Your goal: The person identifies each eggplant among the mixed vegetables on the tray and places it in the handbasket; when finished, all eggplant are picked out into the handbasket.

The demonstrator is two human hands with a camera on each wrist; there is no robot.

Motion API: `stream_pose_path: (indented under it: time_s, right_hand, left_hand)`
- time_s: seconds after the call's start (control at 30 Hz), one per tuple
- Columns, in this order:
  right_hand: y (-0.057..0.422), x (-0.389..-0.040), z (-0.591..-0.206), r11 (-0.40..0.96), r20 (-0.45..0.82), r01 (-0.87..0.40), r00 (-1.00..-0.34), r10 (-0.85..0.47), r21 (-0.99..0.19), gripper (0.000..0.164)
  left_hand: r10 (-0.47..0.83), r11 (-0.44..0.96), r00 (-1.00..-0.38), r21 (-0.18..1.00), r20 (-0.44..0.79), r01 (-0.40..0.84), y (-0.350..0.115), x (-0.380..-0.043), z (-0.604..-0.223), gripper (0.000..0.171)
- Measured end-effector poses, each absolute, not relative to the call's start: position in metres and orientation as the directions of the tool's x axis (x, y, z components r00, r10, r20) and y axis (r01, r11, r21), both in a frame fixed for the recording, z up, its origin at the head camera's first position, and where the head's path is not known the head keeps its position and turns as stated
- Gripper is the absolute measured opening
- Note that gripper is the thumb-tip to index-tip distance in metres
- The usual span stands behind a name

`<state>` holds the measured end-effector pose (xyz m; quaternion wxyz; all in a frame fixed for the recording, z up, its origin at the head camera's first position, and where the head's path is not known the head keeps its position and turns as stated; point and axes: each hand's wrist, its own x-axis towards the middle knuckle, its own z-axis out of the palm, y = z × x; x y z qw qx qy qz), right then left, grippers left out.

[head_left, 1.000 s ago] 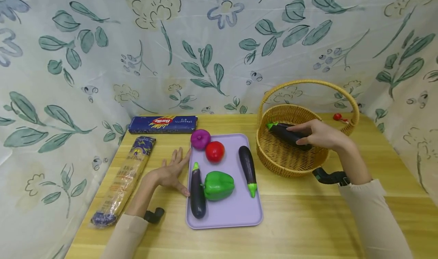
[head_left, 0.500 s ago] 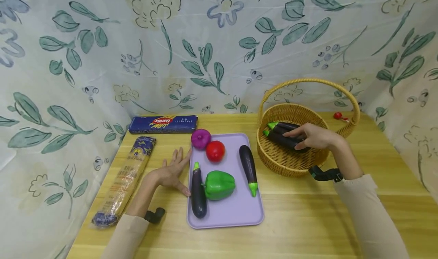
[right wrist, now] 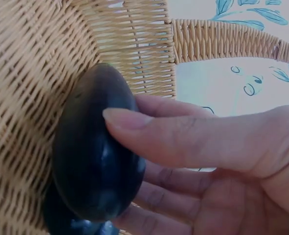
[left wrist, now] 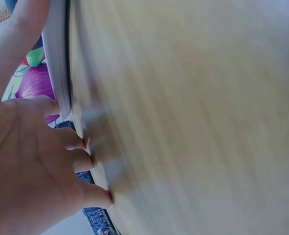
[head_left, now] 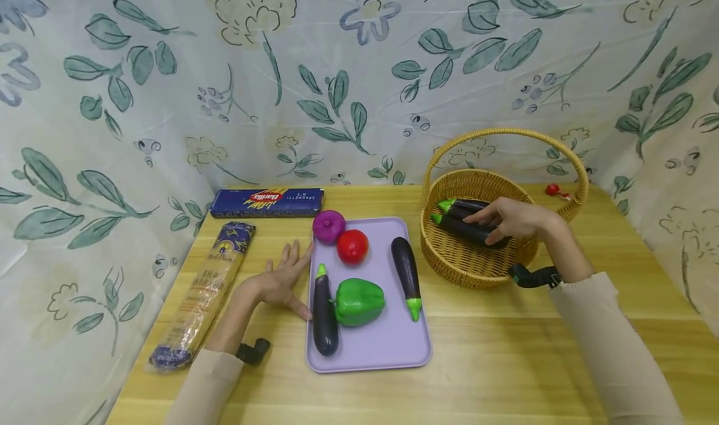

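In the head view, two dark eggplants lie side by side in the wicker basket (head_left: 460,275). My right hand (head_left: 519,218) reaches in from the right and pinches the near eggplant (head_left: 463,229); the far eggplant (head_left: 470,207) is partly covered by the hand. The right wrist view shows the thumb on top of the held eggplant (right wrist: 95,147) and fingers along its other side. Spread beside the lilac tray (head_left: 382,350), my left hand (head_left: 278,286) rests with thumb and index fingertip at its left edge. Two eggplants (head_left: 324,312), a green bell pepper (head_left: 359,302) and a tomato (head_left: 352,247) sit on the tray.
A purple onion (head_left: 329,227) sits at the tray's top left corner. Behind it lies a blue spaghetti box (head_left: 266,203), and a clear pasta packet (head_left: 208,294) lies at the left. The basket's tall handle (head_left: 505,131) arches over it. A small red object (head_left: 553,190) lies behind right.
The near eggplant has come down slightly with my right hand, exposing more of the one behind it. My left hand and the tray's contents have stayed put.
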<state>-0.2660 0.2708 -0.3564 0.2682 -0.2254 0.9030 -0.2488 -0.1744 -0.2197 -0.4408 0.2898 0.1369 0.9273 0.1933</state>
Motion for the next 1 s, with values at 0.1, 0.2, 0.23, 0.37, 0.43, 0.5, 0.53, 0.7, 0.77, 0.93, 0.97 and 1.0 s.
stream_pose_path:
  time_s: [0.1,0.2,0.23,0.37,0.43,0.5,0.53,0.7,0.77,0.93,0.97,1.0]
  right_hand:
    - [0.269,-0.270,-0.354,0.774,-0.375,-0.296,-0.742,-0.555,-0.560,0.059]
    - [0.267,-0.275,-0.354,0.775,-0.381,-0.302,-0.736,-0.560,-0.555,0.060]
    - [0.267,-0.276,-0.354,0.775,-0.385,-0.303,-0.732,-0.562,-0.555,0.061]
    - [0.267,-0.282,-0.355,0.779,-0.405,-0.293,-0.723,-0.560,-0.555,0.063]
    - [0.268,-0.284,-0.356,0.782,-0.420,-0.289,-0.714,-0.560,-0.552,0.064]
    - [0.269,-0.286,-0.357,0.784,-0.436,-0.283,-0.703,-0.561,-0.553,0.065]
    - [0.269,-0.286,-0.358,0.784,-0.443,-0.283,-0.697,-0.564,-0.553,0.066]
    - [0.270,-0.288,-0.362,0.784,-0.442,-0.283,-0.698,-0.563,-0.553,0.069]
    - [0.269,-0.289,-0.364,0.786,-0.438,-0.281,-0.705,-0.558,-0.550,0.070]
    - [0.268,-0.289,-0.366,0.790,-0.453,-0.262,-0.700,-0.551,-0.555,0.072]
    - [0.267,-0.290,-0.366,0.790,-0.460,-0.259,-0.696,-0.552,-0.556,0.073]
    - [0.267,-0.290,-0.367,0.789,-0.467,-0.256,-0.688,-0.555,-0.559,0.074]
  left_hand:
    - [0.366,0.887,-0.794,0.441,-0.486,0.139,-0.220,-0.174,-0.441,0.150]
    - [0.368,0.885,-0.795,0.443,-0.481,0.142,-0.221,-0.175,-0.443,0.150]
    - [0.369,0.884,-0.796,0.445,-0.480,0.142,-0.221,-0.175,-0.444,0.150]
    - [0.372,0.883,-0.797,0.447,-0.477,0.144,-0.221,-0.175,-0.443,0.151]
    - [0.372,0.882,-0.796,0.449,-0.478,0.142,-0.221,-0.174,-0.442,0.151]
    - [0.371,0.882,-0.795,0.449,-0.480,0.141,-0.221,-0.174,-0.443,0.151]
    - [0.370,0.883,-0.795,0.448,-0.481,0.141,-0.221,-0.174,-0.443,0.151]
    - [0.372,0.882,-0.794,0.449,-0.481,0.141,-0.222,-0.175,-0.443,0.151]
    - [0.375,0.880,-0.793,0.452,-0.480,0.142,-0.222,-0.175,-0.443,0.151]
    - [0.377,0.881,-0.788,0.450,-0.487,0.144,-0.222,-0.176,-0.442,0.151]
    - [0.376,0.882,-0.788,0.449,-0.487,0.143,-0.222,-0.176,-0.442,0.151]
    - [0.375,0.883,-0.788,0.447,-0.488,0.144,-0.222,-0.176,-0.442,0.151]
